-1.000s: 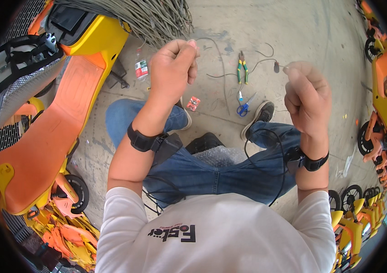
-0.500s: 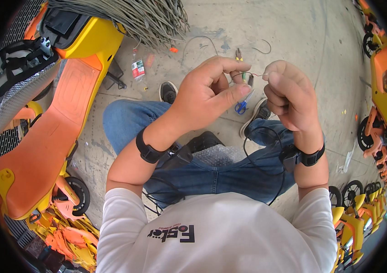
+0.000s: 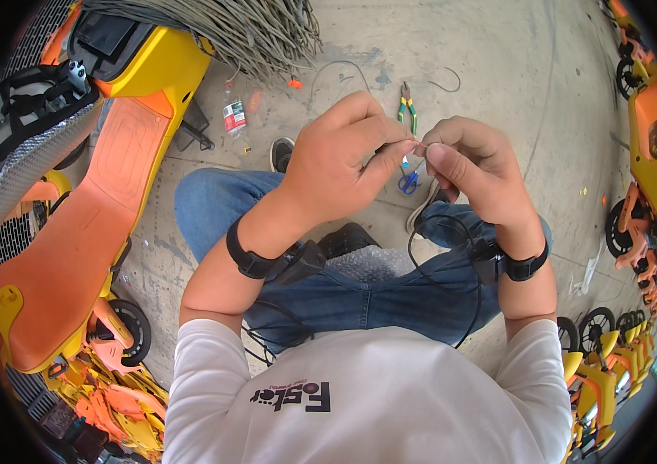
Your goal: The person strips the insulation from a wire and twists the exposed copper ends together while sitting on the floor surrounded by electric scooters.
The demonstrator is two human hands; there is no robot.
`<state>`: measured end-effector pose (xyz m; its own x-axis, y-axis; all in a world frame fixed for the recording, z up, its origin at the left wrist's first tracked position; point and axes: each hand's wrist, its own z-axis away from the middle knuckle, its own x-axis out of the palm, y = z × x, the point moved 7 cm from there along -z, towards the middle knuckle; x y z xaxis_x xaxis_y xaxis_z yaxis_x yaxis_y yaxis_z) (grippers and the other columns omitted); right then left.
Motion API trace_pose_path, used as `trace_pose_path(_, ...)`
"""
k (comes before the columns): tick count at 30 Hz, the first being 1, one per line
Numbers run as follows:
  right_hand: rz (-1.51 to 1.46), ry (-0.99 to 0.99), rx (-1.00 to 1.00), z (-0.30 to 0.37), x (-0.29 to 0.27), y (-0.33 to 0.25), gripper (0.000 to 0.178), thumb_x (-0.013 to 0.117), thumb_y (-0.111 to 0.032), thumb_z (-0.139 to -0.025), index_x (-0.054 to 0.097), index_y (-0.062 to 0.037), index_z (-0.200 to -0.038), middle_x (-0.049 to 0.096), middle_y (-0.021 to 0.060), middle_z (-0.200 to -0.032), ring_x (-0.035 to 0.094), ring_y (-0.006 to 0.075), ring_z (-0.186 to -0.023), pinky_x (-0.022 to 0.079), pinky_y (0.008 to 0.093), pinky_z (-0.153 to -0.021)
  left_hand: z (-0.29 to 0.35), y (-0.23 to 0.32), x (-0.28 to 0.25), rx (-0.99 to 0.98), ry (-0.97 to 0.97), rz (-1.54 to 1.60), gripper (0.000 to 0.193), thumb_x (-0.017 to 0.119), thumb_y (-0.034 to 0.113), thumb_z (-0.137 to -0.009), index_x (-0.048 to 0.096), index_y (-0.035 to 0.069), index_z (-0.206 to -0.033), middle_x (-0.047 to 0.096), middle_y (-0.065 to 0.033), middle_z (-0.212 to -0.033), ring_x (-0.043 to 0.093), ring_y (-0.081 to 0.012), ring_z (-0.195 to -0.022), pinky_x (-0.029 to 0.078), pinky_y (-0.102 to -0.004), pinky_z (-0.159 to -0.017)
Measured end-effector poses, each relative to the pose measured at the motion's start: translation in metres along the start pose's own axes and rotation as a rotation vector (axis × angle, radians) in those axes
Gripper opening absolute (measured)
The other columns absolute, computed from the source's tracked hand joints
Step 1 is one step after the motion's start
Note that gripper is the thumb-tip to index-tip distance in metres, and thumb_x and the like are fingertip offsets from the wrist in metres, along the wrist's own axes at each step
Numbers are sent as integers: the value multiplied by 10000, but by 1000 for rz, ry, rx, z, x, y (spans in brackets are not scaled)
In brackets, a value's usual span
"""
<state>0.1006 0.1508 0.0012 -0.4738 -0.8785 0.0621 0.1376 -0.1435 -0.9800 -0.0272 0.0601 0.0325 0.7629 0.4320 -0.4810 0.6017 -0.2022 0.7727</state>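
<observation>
A thin red wire runs between my two hands, which almost meet in front of me. My left hand pinches one end of it between thumb and forefinger. With thumb and fingertips closed, my right hand grips the other end. Only a short piece of wire shows; the rest is hidden by the fingers. On the floor just beyond the hands lie pliers with green and yellow handles. Blue-handled scissors lie below the hands, partly covered by them.
A bundle of grey cables lies at the far left, near a plastic bottle with a red label. An orange and yellow scooter stands on the left. More scooters line the right. Bubble wrap sits between my legs.
My hands have drawn together, so less of the red wire shows between them. My left thumb has closed onto the forefinger. The pliers are now less covered.
</observation>
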Motion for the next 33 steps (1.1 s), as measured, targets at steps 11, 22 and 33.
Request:
trace_pose_path(11, -4, -36, 96, 1, 3, -5, 100, 621, -79, -881, 682, -1, -897, 515, -59, -633, 404, 18, -570, 322, 207, -500, 0, -11, 0, -88, -32, 123, 145, 737, 85, -791, 712, 49, -930, 549, -31, -737, 473, -115, -587, 350, -250, -522)
trace_pose_path(22, 279, 202, -211, 4, 3, -10, 98, 608, -58, -873, 674, -1, -917, 516, -33, -615, 417, 42, -567, 368, 225, -509, -1, 9, 1, 120, 77, -63, 146, 720, 26, -764, 693, 39, -906, 619, -60, -796, 552, -165, -585, 443, -269, -523)
trace_pose_path(33, 491, 218, -345, 8, 11, -21, 121, 616, -6, -809, 666, 2, -919, 598, 80, -681, 523, 117, -544, 440, 255, -519, 3, 13, 1, 172, 103, -188, 118, 715, 41, -731, 656, 56, -831, 596, -52, -751, 569, -204, -534, 462, -304, -475)
